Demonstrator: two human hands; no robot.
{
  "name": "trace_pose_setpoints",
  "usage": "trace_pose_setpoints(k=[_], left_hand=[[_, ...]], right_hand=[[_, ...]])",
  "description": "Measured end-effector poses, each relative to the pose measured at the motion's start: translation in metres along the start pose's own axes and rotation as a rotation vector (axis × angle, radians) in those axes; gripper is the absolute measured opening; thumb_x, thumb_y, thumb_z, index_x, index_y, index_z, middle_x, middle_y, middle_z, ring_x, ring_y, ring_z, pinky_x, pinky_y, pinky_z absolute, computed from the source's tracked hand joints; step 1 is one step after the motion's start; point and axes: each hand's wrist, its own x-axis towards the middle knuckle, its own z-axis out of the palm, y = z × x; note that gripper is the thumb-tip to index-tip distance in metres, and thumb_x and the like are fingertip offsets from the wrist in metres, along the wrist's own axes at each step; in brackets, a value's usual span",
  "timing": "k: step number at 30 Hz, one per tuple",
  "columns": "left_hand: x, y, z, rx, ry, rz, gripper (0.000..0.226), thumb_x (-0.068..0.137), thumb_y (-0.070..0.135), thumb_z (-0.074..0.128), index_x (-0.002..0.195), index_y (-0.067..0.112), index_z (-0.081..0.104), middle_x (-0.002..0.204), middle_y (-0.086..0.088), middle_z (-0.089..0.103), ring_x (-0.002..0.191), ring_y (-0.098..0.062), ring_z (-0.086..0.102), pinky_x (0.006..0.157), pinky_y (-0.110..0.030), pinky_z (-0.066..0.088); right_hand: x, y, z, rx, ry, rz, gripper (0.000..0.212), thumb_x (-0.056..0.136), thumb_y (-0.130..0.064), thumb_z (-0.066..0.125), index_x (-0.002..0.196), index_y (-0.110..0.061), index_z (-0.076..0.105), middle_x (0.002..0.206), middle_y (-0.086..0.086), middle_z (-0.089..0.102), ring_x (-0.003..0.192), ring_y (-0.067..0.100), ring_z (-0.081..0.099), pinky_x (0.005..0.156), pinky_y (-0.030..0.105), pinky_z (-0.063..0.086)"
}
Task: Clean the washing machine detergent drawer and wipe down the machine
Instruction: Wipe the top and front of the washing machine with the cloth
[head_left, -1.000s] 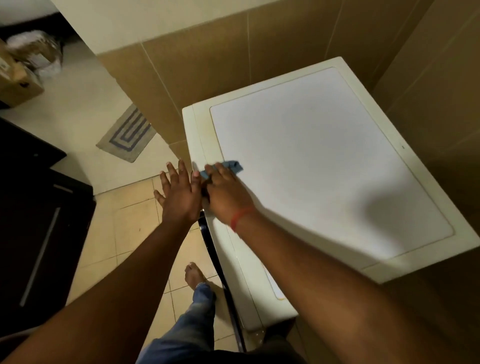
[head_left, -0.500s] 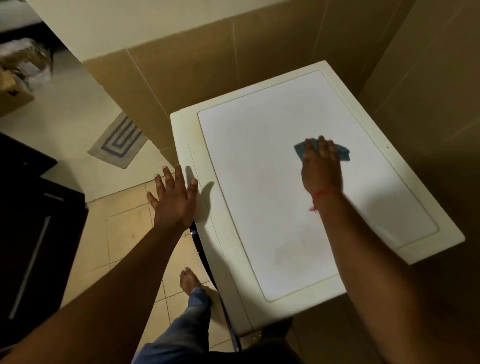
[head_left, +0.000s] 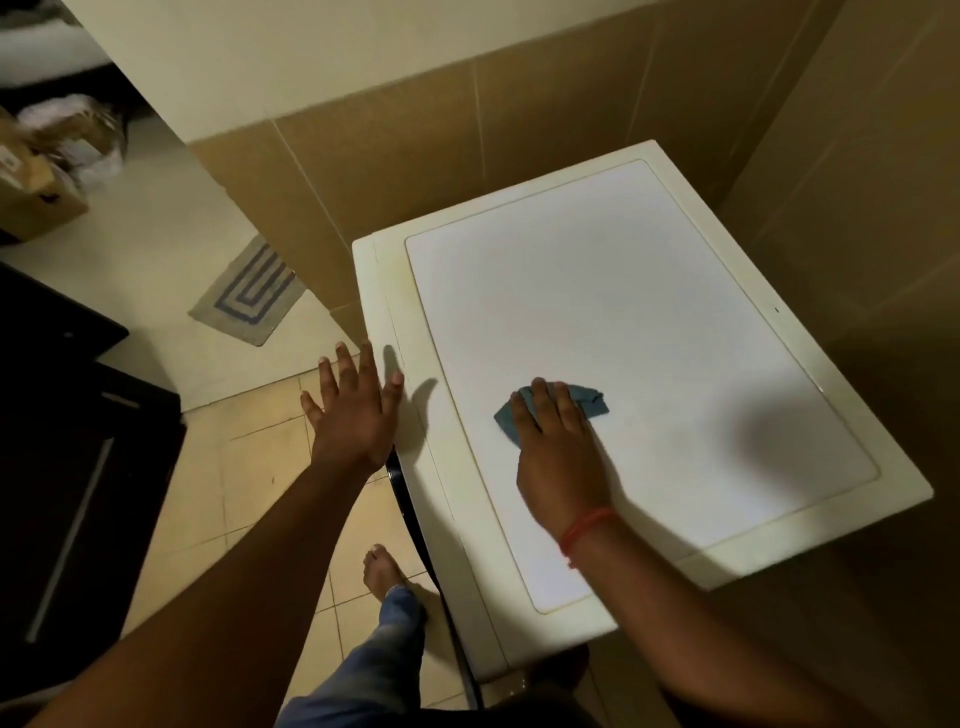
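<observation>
Two hands are working over the washing machine (head_left: 649, 322): the right hand (head_left: 558, 447) is pressing a blue cloth (head_left: 587, 402) flat under straight fingers on the white top panel, toward its front-left part. The left hand (head_left: 356, 410) is hovering spread wide and holding nothing, at the machine's front-left edge, its thumb seemingly just touching the rim.

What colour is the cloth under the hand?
Blue. The cloth lies under the right hand on the white washing machine top, seen in the head view.
</observation>
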Motion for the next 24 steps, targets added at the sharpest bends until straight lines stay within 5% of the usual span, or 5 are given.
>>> trace_pose_setpoints(k=[5,13,16,19,24], left_hand=[[-0.001,-0.008,-0.001,-0.01,-0.009,-0.058,0.078,0.088,0.07,0.0,0.155,0.03,-0.005,0.164,-0.001,-0.013,0.149,-0.025,-0.017,0.117,-0.061,-0.006],[0.002,0.002,-0.002,0.002,-0.023,0.035,0.074,0.092,0.067,0.003,0.155,0.029,-0.006,0.164,-0.002,-0.012,0.149,-0.024,-0.017,0.118,-0.058,-0.007],[0.003,-0.006,0.0,-0.011,-0.02,-0.003,0.078,0.089,0.069,0.001,0.156,0.028,-0.004,0.164,-0.002,-0.012,0.149,-0.024,-0.018,0.118,-0.059,-0.007],[-0.001,-0.01,0.005,0.019,-0.053,-0.022,0.08,0.086,0.07,-0.001,0.156,0.029,-0.006,0.164,-0.001,-0.014,0.149,-0.024,-0.019,0.117,-0.059,-0.007],[-0.005,0.003,0.005,0.026,-0.055,0.036,0.073,0.093,0.067,0.004,0.155,0.03,-0.006,0.164,-0.002,-0.012,0.149,-0.025,-0.017,0.117,-0.059,-0.007]], right_hand=[[0.072,-0.03,-0.002,-0.008,-0.107,-0.313,0.067,0.08,0.003,0.044,0.146,-0.01,0.041,0.154,0.014,0.034,0.142,0.036,0.027,0.121,0.045,0.015],[0.058,0.055,-0.033,-0.061,0.073,0.061,0.062,0.083,0.0,0.039,0.145,-0.005,0.042,0.152,0.019,0.035,0.142,0.037,0.028,0.12,0.039,0.011],[0.001,0.018,-0.008,-0.065,0.025,-0.089,0.065,0.077,-0.003,0.031,0.138,-0.008,0.05,0.146,0.017,0.044,0.137,0.038,0.036,0.119,0.043,0.013],[0.016,-0.013,-0.001,-0.039,-0.034,-0.316,0.069,0.071,0.005,0.053,0.138,-0.01,0.052,0.147,0.016,0.044,0.137,0.035,0.039,0.12,0.04,0.014],[0.062,0.013,-0.013,-0.01,-0.033,-0.052,0.061,0.086,-0.001,0.046,0.146,-0.013,0.04,0.155,0.013,0.032,0.144,0.034,0.026,0.121,0.041,0.016]])
